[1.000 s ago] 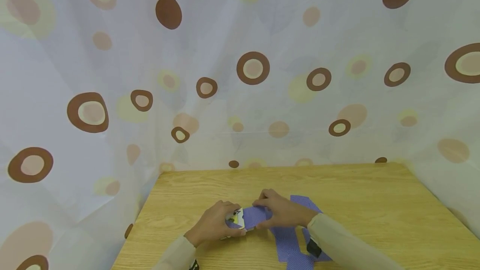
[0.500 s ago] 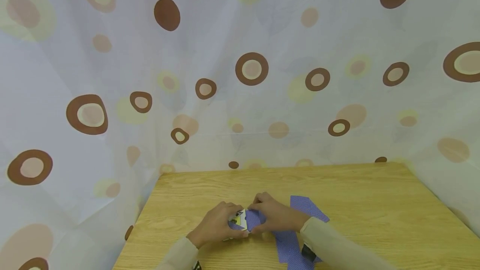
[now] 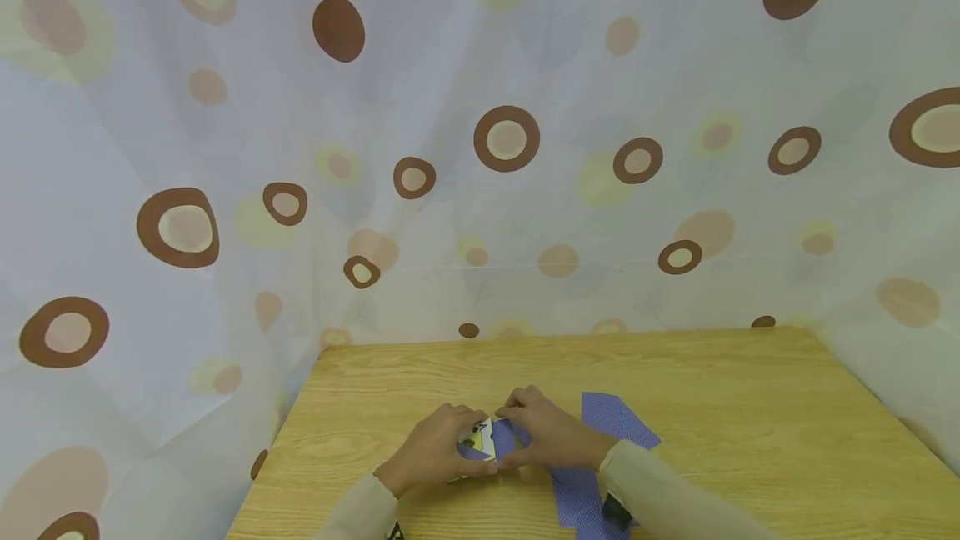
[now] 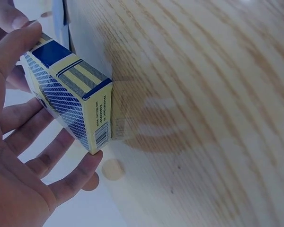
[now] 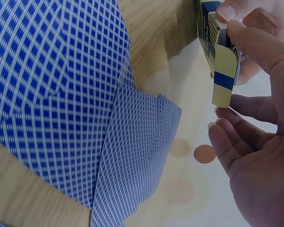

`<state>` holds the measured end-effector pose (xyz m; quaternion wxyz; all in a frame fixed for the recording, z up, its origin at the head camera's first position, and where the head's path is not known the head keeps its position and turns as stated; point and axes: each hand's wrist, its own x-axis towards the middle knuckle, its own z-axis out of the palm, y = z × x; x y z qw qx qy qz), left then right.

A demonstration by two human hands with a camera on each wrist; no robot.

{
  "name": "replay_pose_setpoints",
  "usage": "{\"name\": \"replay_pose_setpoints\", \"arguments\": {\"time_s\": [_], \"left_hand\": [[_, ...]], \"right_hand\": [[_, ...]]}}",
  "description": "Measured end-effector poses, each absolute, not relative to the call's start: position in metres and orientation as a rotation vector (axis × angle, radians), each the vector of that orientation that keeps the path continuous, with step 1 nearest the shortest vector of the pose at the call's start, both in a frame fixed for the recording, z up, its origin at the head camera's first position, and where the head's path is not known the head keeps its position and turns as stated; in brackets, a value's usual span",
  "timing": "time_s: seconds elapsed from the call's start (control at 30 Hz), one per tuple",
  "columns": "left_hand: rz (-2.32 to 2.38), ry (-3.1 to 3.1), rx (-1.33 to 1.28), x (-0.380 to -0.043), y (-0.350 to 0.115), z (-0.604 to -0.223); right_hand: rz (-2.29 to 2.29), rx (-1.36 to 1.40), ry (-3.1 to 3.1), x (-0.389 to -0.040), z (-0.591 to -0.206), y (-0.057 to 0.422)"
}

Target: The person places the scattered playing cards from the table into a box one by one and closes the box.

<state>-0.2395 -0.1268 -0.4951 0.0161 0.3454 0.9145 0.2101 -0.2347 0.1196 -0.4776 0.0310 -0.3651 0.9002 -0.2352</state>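
A small playing-card box (image 3: 486, 438), cream with blue stripes and a lattice print, sits between both hands near the table's front. My left hand (image 3: 435, 448) grips it, thumb along one narrow edge and fingertips at the opposite one in the left wrist view. Blue-backed playing cards (image 3: 504, 437) reach from the box's right end, partly inside it. My right hand (image 3: 557, 432) pinches them across their edges with thumb and fingers. In the right wrist view the box's end flap (image 5: 224, 75) hangs between thumb and fingertips. Part of the box is hidden behind the left fingers.
More blue-and-white lattice pieces (image 3: 576, 486) lie flat and overlapping on the wooden table (image 3: 750, 423), beneath and beside the right forearm. A dark wrist device (image 3: 617, 512) sits under the right sleeve. A spotted curtain (image 3: 570, 215) rises behind the table.
My right hand has moved left toward the box, and less of the blue card backs shows between the hands. The left hand has barely shifted.
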Motion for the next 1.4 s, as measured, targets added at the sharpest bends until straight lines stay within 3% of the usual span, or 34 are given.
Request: {"name": "replay_pose_setpoints", "arguments": {"time_s": [0.8,1.4], "left_hand": [[0.664,2.842,1.076,-0.240,-0.126,-0.493],[0.678,2.845,1.044,-0.237,-0.127,-0.494]], "right_hand": [[-0.795,-1.088,2.762,-0.230,-0.473,0.116],[-0.796,-1.099,2.850,-0.234,-0.490,0.119]]}}
